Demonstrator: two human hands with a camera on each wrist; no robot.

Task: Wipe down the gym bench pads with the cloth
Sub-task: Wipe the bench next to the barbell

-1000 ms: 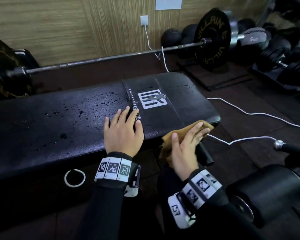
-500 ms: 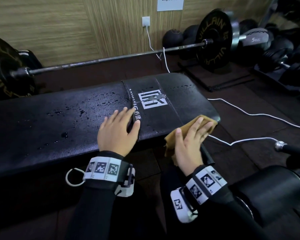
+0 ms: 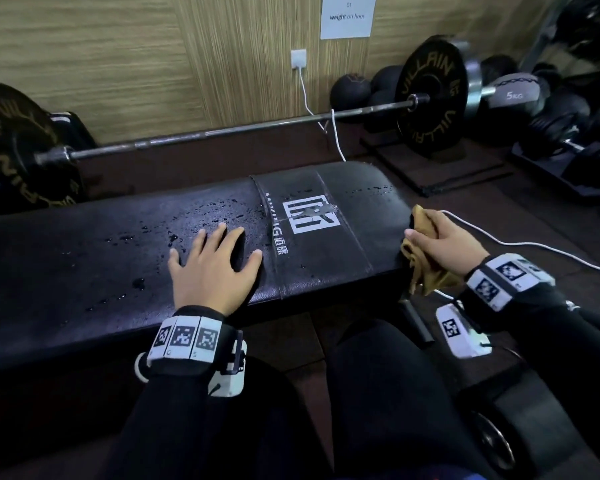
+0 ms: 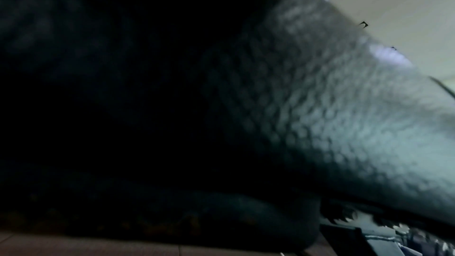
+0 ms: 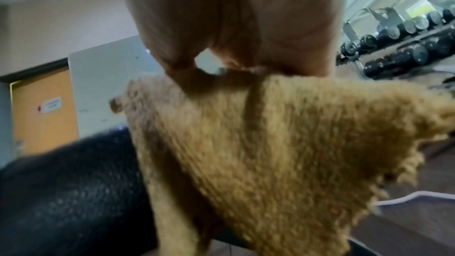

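The black bench pad (image 3: 84,265) runs across the head view, speckled with water drops, with a white logo (image 3: 309,214) near its right end. My left hand (image 3: 215,261) lies flat on the pad with fingers spread, just left of the logo. My right hand (image 3: 437,237) grips the tan cloth (image 3: 421,268) and holds it against the pad's right end face. In the right wrist view the cloth (image 5: 283,153) hangs below my fingers (image 5: 221,26), against the pad (image 5: 68,192). The left wrist view shows only the pad's grain (image 4: 320,114), close and dim.
A loaded barbell (image 3: 243,128) lies on the floor behind the bench, by the wood wall. White cables (image 3: 520,244) trail over the floor at right. Dumbbells (image 3: 561,119) stand at far right, a black roller pad (image 3: 527,420) at lower right.
My right hand has carried the cloth from the pad's near right corner round to its right end face. My left hand stays flat on the pad, shifted slightly left.
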